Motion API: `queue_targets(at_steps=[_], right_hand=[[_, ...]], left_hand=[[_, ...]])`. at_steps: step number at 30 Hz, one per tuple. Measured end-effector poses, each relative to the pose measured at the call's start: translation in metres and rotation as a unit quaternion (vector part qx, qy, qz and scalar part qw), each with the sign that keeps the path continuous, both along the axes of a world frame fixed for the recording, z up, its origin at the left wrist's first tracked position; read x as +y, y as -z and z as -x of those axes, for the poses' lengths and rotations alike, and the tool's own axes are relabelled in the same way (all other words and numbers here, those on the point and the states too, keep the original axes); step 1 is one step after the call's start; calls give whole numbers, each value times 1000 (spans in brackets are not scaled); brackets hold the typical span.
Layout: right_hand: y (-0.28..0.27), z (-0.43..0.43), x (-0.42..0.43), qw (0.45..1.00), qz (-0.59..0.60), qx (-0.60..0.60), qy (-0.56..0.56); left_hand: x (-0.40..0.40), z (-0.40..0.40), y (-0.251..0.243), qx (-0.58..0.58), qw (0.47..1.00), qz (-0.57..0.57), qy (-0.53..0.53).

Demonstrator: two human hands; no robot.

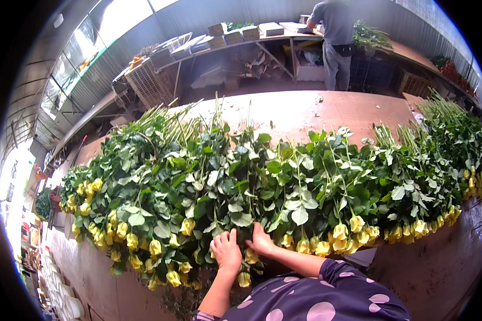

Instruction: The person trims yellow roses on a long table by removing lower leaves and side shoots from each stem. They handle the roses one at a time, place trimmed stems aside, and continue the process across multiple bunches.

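Note:
Before me a deep bank of cut yellow roses (340,232) lies with the blooms towards my body and the leafy stems (233,172) pointing away. My left hand (227,249) reaches into the foliage near the middle, its fingertips on the leaves. Close beside it, my right hand (261,242) has its fingers partly sunk among the stems, thumb side hidden. A yellow rose bloom (250,256) sits between my wrists, and another rose bloom (244,279) hangs just below it. Leaves hide whether either hand grips a stem.
The roses rest on a wooden worktable (345,108). Across the table, a person (337,44) stands at a long bench (241,42) with boxes (233,36). A plastic crate (148,84) leans at the bench's left. White buckets (70,301) line the lower left.

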State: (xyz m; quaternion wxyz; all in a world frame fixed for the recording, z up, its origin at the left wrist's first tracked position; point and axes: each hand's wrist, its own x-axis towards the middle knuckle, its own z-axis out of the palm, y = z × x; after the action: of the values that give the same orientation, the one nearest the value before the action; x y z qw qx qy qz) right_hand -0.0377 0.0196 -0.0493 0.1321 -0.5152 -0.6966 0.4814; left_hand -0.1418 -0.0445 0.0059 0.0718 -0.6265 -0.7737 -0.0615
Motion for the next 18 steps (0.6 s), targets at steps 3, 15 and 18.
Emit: queue_targets(at_steps=[3,15,18], right_hand=[[7,-11,7,996,-25,81,30],[-149,-139,75,605,330,722,68],[-122,-143,64,725,291,623,42]], left_hand=[[-1,10,6,40,999,1,30],[32,93,-104,-803,581,122,47],[40,92,-119,-923,371,-8,101]])
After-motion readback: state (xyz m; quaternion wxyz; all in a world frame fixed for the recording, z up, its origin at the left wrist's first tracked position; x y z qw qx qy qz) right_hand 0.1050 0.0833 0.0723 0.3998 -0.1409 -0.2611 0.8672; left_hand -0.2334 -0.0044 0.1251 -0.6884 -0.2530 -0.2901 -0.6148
